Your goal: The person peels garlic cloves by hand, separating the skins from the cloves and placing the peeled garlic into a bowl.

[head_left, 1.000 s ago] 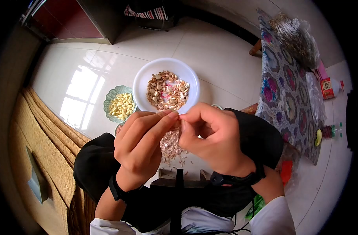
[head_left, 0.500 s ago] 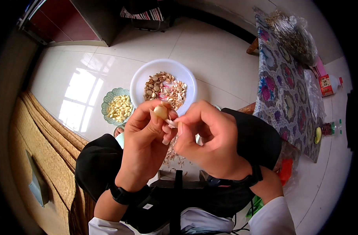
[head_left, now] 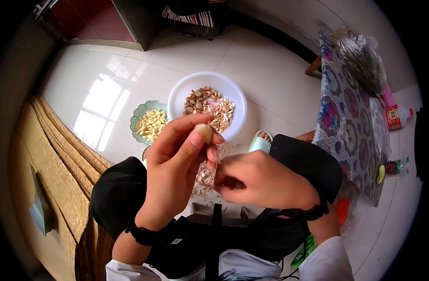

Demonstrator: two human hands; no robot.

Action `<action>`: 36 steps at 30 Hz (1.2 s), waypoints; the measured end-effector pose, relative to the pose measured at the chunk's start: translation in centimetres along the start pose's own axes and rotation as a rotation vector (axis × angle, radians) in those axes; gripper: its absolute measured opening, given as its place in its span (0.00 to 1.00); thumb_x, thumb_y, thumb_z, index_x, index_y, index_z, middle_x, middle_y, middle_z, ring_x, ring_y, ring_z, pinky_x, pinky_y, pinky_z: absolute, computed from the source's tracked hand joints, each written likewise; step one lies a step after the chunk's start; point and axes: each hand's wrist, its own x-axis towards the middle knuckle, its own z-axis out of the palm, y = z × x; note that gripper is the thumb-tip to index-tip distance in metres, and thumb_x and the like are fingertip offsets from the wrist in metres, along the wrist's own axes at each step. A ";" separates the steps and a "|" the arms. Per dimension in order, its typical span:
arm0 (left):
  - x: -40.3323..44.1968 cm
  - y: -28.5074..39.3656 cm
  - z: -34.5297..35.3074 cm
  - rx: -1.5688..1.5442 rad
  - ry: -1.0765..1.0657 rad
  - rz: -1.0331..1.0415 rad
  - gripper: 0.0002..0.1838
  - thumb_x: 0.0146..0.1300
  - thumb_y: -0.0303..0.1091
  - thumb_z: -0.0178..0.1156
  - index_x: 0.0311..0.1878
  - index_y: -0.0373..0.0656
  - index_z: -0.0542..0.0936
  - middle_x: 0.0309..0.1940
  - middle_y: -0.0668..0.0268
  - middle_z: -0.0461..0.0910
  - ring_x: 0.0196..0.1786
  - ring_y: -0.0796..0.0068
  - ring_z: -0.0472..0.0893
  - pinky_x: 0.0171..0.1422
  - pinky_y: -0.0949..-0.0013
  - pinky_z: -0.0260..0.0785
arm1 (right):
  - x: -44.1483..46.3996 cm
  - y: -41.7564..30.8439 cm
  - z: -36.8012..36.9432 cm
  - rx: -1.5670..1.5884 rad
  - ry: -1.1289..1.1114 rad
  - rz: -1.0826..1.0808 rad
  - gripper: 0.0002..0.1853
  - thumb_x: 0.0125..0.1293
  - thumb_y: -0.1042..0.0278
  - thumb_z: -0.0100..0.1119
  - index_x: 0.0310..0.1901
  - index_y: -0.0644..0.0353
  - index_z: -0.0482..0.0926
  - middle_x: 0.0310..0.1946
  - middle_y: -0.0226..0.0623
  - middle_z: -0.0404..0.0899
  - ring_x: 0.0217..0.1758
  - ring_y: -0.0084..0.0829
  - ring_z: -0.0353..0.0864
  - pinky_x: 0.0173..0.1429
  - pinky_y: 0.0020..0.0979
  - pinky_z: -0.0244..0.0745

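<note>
Between thumb and fingertips, my left hand (head_left: pixel 170 168) grips a pale, largely peeled garlic clove (head_left: pixel 204 133). My right hand (head_left: pixel 266 180) is lower and to the right, fingers curled and pinched; whatever they hold is hidden. Past the hands, a white basin (head_left: pixel 241 105) on the floor contains unpeeled garlic cloves (head_left: pixel 225 112) and brown pieces. Left of it, a scalloped green dish (head_left: pixel 136 119) is piled with peeled cloves (head_left: pixel 151 125). Papery garlic skins (head_left: pixel 205 180) lie scattered on the floor below my hands.
A table with a flowered cloth (head_left: pixel 343 112) stands at the right, carrying plastic bags (head_left: pixel 360 58). Folded woven mats (head_left: pixel 55 173) are at the left. A slippered foot (head_left: pixel 261 141) is beside the basin. A dark red cabinet (head_left: pixel 99 21) stands at the back left.
My right hand has moved down and away from the clove, its fingers curling inward. My left hand still holds the clove. The whole view has shifted slightly.
</note>
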 end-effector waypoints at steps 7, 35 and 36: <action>-2.2 -0.3 -2.0 0.647 0.041 0.318 0.11 0.56 0.15 0.53 0.43 0.32 0.72 0.34 0.56 0.77 0.34 0.71 0.79 0.38 0.73 0.73 | 0.7 -0.1 0.1 -0.070 0.247 0.059 0.07 0.52 0.73 0.59 0.34 0.63 0.76 0.24 0.37 0.76 0.24 0.26 0.76 0.31 0.25 0.70; -0.3 -1.9 0.3 0.895 0.000 0.606 0.08 0.49 0.10 0.53 0.33 0.30 0.76 0.31 0.58 0.78 0.33 0.71 0.80 0.36 0.72 0.75 | -0.5 -0.3 0.7 0.636 0.514 0.126 0.03 0.61 0.79 0.49 0.35 0.69 0.71 0.25 0.36 0.75 0.19 0.16 0.70 0.22 0.17 0.67; -0.2 -1.9 0.3 0.837 0.004 0.569 0.08 0.50 0.10 0.53 0.33 0.30 0.76 0.31 0.58 0.78 0.34 0.72 0.80 0.36 0.73 0.75 | -0.5 -0.3 0.7 0.634 0.533 0.103 0.03 0.61 0.79 0.49 0.35 0.69 0.71 0.24 0.35 0.75 0.18 0.16 0.70 0.22 0.17 0.67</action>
